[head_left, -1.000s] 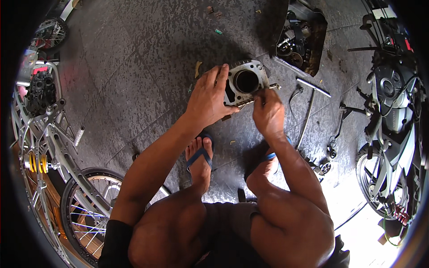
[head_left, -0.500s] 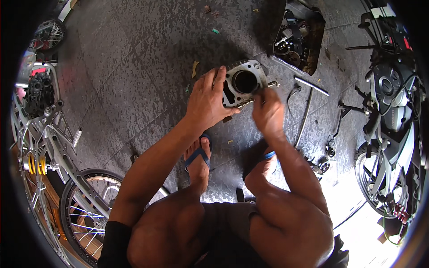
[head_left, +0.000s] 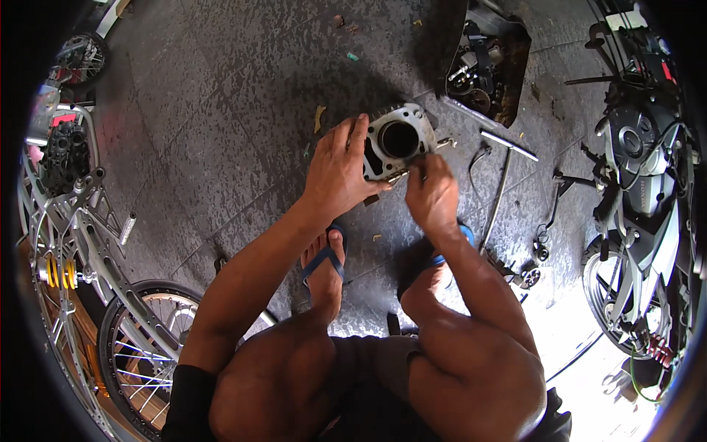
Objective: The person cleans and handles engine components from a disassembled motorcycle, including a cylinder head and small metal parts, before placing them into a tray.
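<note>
A metal engine cylinder block point(head_left: 414, 120) with a round dark bore, bolt holes and a slot is in front of me, beyond my feet. My left hand point(head_left: 337, 171) grips its left side, fingers along that side and thumb at the near edge. My right hand point(head_left: 434, 193) is closed at the near right edge, around something hidden by the fingers and too small to name. A small fitting point(head_left: 446, 141) sticks out from the block's right side.
A dark pan point(head_left: 519, 103) of engine parts lies at the back right. A T-handle tool point(head_left: 509, 145), cables and small parts lie right of the block. A motorcycle point(head_left: 641, 184) stands at the right, a bare frame point(head_left: 136, 313) with a wheel at the left.
The view has shifted a little, moving block and floor objects slightly left in the picture. My right hand, blurred half a second ago, has moved slightly along the near edge; my left keeps its grip.
</note>
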### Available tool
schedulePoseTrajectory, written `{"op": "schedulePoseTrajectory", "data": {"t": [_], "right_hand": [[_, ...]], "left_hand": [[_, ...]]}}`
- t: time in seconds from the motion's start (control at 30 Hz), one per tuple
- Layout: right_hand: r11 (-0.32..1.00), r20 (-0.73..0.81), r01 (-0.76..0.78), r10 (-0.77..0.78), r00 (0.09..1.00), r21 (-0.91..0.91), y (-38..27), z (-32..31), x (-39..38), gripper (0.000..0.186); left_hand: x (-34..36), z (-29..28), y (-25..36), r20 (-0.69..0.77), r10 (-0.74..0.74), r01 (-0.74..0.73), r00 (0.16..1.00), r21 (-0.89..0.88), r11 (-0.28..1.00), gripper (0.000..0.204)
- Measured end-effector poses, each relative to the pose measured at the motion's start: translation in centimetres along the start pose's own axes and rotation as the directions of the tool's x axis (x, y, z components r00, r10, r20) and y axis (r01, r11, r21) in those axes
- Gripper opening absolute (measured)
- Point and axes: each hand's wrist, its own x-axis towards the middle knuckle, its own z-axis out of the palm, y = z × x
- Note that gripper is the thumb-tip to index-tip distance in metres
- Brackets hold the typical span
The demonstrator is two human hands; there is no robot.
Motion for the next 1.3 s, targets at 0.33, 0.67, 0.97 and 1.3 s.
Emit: {"op": "schedulePoseTrajectory", "data": {"t": [0.33,0.67,0.97,1.3], "right_hand": [[0.999,0.004,-0.014,0.014,1.0,-0.051,0.5,-0.4,0.7,0.007],[0.989,-0.092,-0.138,0.133,0.987,-0.046,0.7,-0.4,1.0,0.006],[0.999,-0.039,-0.009,0.007,0.999,-0.045,0.1,0.3,-0.3,0.005],[1.0,-0.018,0.004,-0.004,1.0,-0.02,-0.2,-0.6,0.7,0.004]], "left_hand": [[0.3,0.2,0.3,-0.004,0.004,-0.003,1.0,0.013,1.0,0.126],[0.2,0.3,0.3,0.003,0.005,-0.005,1.0,0.022,1.0,0.126],[-0.1,0.2,0.1,-0.004,0.002,-0.002,1.0,0.005,1.0,0.126],[0.3,0.0,0.3,0.019,-0.007,0.007,1.0,0.035,0.999,0.126]]}}
